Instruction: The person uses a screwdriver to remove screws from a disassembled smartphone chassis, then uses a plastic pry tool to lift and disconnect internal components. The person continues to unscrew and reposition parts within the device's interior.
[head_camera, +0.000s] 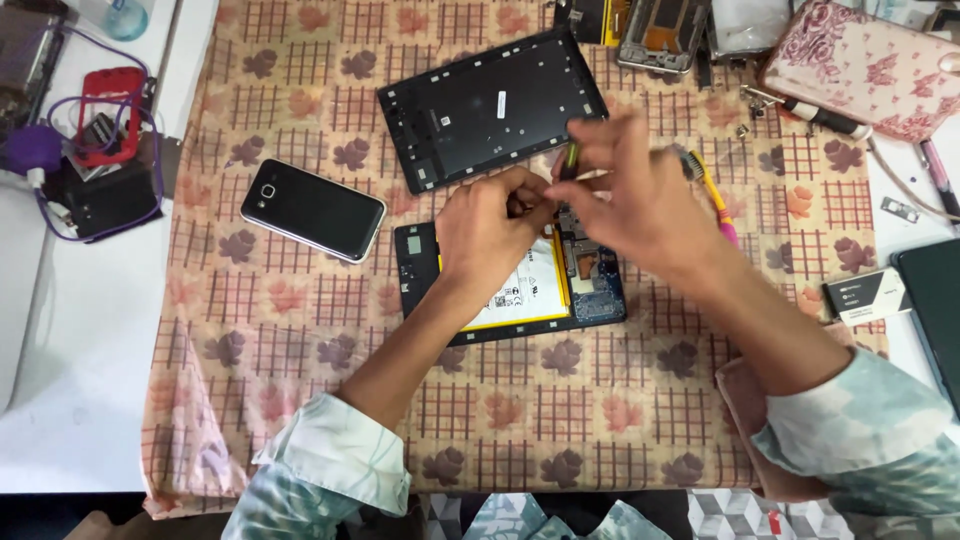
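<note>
An opened tablet (520, 300) lies on the patterned cloth (300, 330), its white battery with yellow edge and blue circuit board showing. My left hand (490, 230) rests on the tablet's upper part, fingers curled over the board. My right hand (630, 195), blurred by motion, hovers just right of the left hand and pinches a thin green-handled tool (571, 158) above the tablet. The tablet's black back cover (490, 108) lies just beyond both hands.
A black smartphone (313, 210) lies left of the tablet. A toothbrush with a pink and yellow handle (715, 200) and a pink floral pouch (860, 65) lie at right. Phone frames (660, 30) sit at the top. A red phone frame and purple cable (105, 110) are at far left.
</note>
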